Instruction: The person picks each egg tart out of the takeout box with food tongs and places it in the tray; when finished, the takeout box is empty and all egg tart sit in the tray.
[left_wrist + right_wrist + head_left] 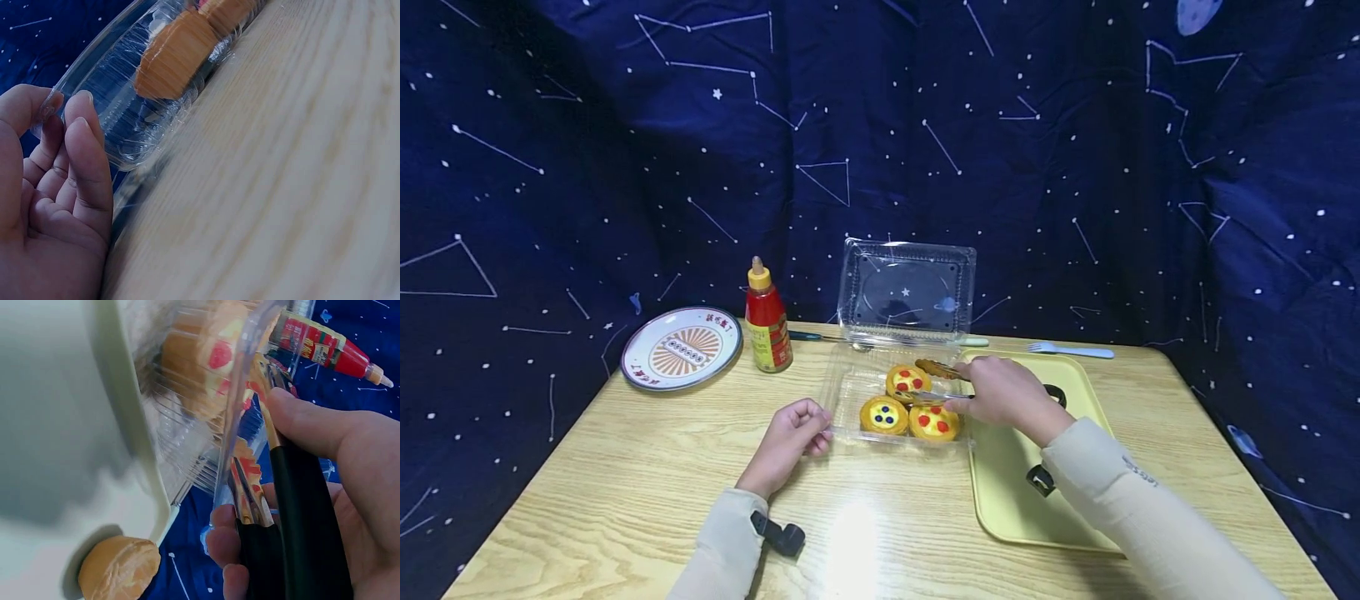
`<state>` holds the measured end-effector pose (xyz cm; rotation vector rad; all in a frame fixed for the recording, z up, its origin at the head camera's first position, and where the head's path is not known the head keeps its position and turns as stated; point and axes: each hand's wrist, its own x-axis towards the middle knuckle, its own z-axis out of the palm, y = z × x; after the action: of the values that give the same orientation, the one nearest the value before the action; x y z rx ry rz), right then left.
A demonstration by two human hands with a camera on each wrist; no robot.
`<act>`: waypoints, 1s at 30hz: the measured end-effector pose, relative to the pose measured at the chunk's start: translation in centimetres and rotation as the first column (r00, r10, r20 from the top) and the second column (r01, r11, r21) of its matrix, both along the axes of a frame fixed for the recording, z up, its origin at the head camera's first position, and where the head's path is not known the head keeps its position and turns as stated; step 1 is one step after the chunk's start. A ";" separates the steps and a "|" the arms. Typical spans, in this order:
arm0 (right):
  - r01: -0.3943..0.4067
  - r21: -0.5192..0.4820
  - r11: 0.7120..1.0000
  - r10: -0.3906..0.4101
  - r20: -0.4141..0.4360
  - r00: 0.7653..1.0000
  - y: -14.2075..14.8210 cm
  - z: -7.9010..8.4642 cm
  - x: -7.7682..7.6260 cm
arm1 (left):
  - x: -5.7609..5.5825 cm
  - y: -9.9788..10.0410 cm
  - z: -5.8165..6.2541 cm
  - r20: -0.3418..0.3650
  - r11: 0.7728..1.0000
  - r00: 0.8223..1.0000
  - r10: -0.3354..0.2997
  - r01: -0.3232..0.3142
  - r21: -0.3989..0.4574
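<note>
A clear plastic clamshell box (pixel 857 379) stands with its lid raised. Inside are a tart with blue dots (pixel 883 415), a front tart with red dots (pixel 935 423) and a rear tart with red dots (pixel 907 381). My left hand (pixel 790 442) pinches the box's left rim between thumb and fingers, as the left wrist view shows. My right hand (pixel 1003 390) grips black-handled metal tongs (pixel 306 519). The tongs' tips reach into the box, on two sides of the rear tart; whether they touch it, I cannot tell.
Right of the box, a yellow tray (pixel 1007 500) lies under my right arm, with a tart (pixel 119 569) on it. Behind are a light blue fork (pixel 1071 350) and a spoon (pixel 859 346). A red sauce bottle (pixel 767 325) and a patterned plate (pixel 647 358) are at left.
</note>
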<state>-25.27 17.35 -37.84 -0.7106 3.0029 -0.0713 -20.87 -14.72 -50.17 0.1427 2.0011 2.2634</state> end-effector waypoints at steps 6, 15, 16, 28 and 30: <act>0.013 0.029 0.999 -0.013 -0.004 1.000 -0.7 -0.2 0.0 | 0.2 -0.1 0.2 0.004 1.000 1.000 -0.005 0.005 0.004; 0.014 0.027 1.000 -0.013 -0.043 0.999 -0.8 -0.4 0.2 | 0.2 -0.1 0.0 0.006 1.000 1.000 -0.003 0.003 0.002; 0.018 0.020 1.000 -0.017 -0.048 0.999 -0.7 -0.5 0.3 | 0.2 -0.1 0.0 0.006 1.000 1.000 -0.003 0.003 0.001; 0.007 -0.045 0.999 -0.014 -0.161 0.987 0.7 0.7 1.8 | 0.1 -0.2 0.0 -0.002 1.000 1.000 0.001 -0.001 -0.005; -0.007 -0.056 0.998 -0.004 -0.197 0.980 1.1 1.0 2.0 | 0.1 -0.2 0.2 -0.005 1.000 1.000 -0.002 0.002 -0.005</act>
<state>-23.24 18.47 -36.83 -0.7675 3.2003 -0.0905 -20.72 -14.87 -49.98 0.1494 2.0083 2.2583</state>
